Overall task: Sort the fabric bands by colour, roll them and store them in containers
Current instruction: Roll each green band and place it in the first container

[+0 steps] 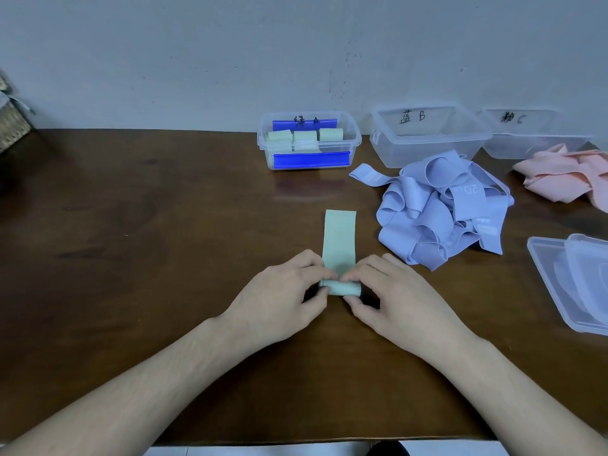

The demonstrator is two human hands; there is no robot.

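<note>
A pale green fabric band [339,238] lies flat on the brown table, its near end rolled up into a small coil. My left hand [289,291] pinches the coil's left end and my right hand [391,294] pinches its right end, thumbs in front and fingers on top. At the back stands container A [353,139] with blue clips, holding several rolled green bands [305,137]. To its right stand container B [381,146] and container C [500,149], both see-through. A heap of loose blue bands [441,209] lies in front of B, and pink bands [559,176] lie in front of C.
A clear plastic lid [572,281] lies at the table's right edge. A woven basket [11,126] stands at the far left against the grey wall. The table's front edge runs below my forearms.
</note>
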